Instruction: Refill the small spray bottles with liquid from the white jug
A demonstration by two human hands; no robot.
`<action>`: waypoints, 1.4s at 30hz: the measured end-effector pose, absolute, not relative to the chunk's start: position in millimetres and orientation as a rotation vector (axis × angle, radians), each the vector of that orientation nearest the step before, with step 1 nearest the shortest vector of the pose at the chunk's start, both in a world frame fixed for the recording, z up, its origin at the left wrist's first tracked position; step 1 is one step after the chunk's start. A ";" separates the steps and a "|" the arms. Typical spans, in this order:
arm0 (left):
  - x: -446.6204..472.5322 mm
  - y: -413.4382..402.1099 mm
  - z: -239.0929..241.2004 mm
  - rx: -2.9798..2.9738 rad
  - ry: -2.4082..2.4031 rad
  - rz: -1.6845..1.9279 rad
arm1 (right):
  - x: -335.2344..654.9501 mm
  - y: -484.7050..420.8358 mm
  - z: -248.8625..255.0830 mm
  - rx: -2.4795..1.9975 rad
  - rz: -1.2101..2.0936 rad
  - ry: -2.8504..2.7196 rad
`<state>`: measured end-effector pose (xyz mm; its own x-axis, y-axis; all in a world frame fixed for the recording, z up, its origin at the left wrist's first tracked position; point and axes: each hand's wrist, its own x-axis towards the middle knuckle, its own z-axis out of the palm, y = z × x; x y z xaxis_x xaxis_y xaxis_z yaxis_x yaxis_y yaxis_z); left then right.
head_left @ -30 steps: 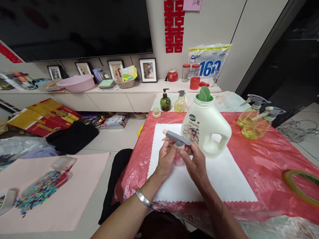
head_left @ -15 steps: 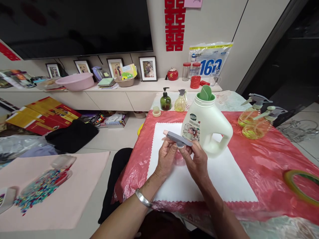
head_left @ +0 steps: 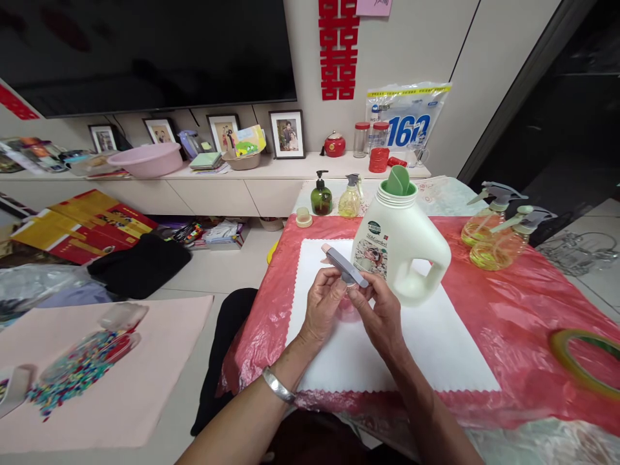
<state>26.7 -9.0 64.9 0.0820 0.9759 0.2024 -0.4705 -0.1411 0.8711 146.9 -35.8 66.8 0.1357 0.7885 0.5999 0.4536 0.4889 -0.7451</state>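
A grey spray head [head_left: 346,266] with a pale pink nozzle sits at the neck of a small pink see-through bottle [head_left: 347,311]. From the left, my left hand [head_left: 323,303] closes its fingers and thumb on the spray head's collar. My right hand [head_left: 380,310] pinches the same collar from the right, its thumb close to the left one. The bottle stands on a white scalloped mat [head_left: 349,368] and is partly hidden by my hands. Just behind, a large cream detergent jug [head_left: 402,239] with a green spout [head_left: 399,181] stands upright.
Two spray bottles with yellow liquid [head_left: 491,252] stand at the right, near a tape roll [head_left: 571,361]. A green pump bottle [head_left: 321,199], a small spray bottle [head_left: 349,201] and a cap [head_left: 303,217] are at the back. Colourful beads [head_left: 77,368] lie on a pink sheet at left.
The spray head has turned clockwise, its nozzle now pointing further away from me and its back end nearer. Both hands stay at the collar.
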 end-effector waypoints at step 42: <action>26.6 -7.2 59.6 0.983 0.779 1.439 | 145.8 -36.8 71.8 -1.159 0.349 -1.492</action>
<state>26.6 -7.2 59.6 0.0209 0.9911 0.1318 -0.4314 -0.1100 0.8954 145.8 -36.8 71.8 0.1458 0.8001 0.5819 0.4585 0.4666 -0.7564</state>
